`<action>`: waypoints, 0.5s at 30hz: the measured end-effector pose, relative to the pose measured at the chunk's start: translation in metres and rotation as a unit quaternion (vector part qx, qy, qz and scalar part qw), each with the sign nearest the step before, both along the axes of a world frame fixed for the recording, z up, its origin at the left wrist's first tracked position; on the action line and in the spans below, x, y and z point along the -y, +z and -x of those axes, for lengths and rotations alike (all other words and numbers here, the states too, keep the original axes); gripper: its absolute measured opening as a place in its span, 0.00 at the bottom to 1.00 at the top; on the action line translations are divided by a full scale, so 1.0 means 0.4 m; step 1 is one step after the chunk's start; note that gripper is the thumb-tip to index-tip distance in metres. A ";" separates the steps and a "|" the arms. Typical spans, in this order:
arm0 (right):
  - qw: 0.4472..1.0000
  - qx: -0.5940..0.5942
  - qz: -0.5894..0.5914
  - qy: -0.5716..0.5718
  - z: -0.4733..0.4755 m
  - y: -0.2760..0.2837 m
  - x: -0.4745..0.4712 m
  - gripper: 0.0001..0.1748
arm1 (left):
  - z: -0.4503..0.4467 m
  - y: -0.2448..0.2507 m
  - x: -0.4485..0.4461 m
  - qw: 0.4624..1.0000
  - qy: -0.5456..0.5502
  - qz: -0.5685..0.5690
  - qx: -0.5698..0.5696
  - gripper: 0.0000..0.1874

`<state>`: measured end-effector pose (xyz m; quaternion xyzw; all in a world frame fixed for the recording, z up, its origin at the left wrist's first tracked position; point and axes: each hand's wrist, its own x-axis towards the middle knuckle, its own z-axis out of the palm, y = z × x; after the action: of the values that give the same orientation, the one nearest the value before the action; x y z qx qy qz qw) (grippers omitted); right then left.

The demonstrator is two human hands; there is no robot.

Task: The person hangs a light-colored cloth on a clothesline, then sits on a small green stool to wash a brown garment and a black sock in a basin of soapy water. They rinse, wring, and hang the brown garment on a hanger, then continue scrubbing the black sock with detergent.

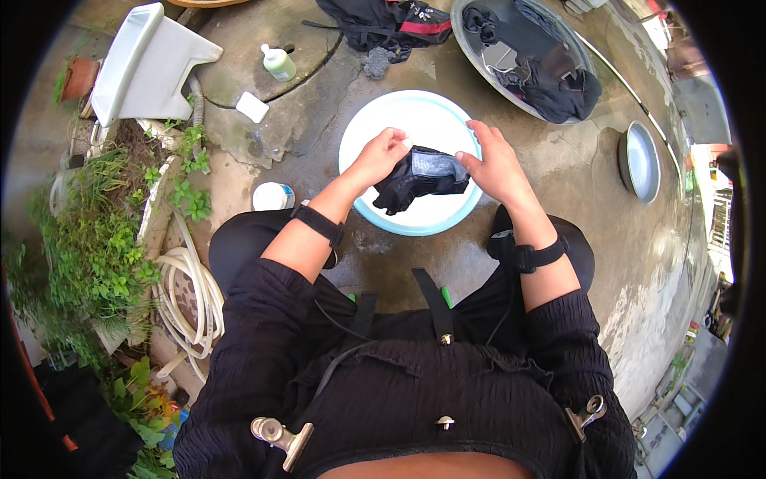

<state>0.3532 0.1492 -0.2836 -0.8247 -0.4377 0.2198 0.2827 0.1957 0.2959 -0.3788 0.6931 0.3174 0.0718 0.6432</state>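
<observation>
A piece of black fabric (pixel 419 182) with a pale translucent patch (pixel 440 166) on its upper side is spread between my hands over a round basin (pixel 413 230), white inside with a light blue rim. My left hand (pixel 383 155) grips its upper left part, fingers curled. At its right end is my right hand (pixel 497 161), with the thumb against the edge and the index finger raised away. The lower left of the fabric hangs in crumpled folds. Whether it touches the basin's bottom I cannot tell.
A large metal basin (pixel 499 99) holds dark clothes in water; a black bag (pixel 383 24) and grey scrubber (pixel 377 63) lie beside it. Left are a pump bottle (pixel 279 64), white bar (pixel 252 107), white tub (pixel 273 197), coiled hose (pixel 188 293) and plants. A small metal bowl (pixel 643 161) stands right.
</observation>
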 end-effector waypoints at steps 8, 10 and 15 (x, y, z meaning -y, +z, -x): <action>0.965 -0.239 -0.104 -0.034 -0.016 0.033 0.037 0.20 | 0.047 -0.399 -0.012 0.958 -0.015 -0.088 -0.272 0.16; 0.950 -0.286 -0.118 -0.033 -0.014 0.041 0.048 0.17 | 0.034 -0.429 0.021 0.950 0.021 -0.167 -0.264 0.14; 0.933 -0.346 -0.075 -0.070 -0.021 0.042 0.084 0.12 | -0.007 -0.459 0.066 0.915 0.114 -0.223 -0.317 0.13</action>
<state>0.3614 0.1157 -0.2669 -0.7026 -0.2693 0.4373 0.4925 0.1986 0.2693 -0.5625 0.7639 0.5572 -0.0101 0.3254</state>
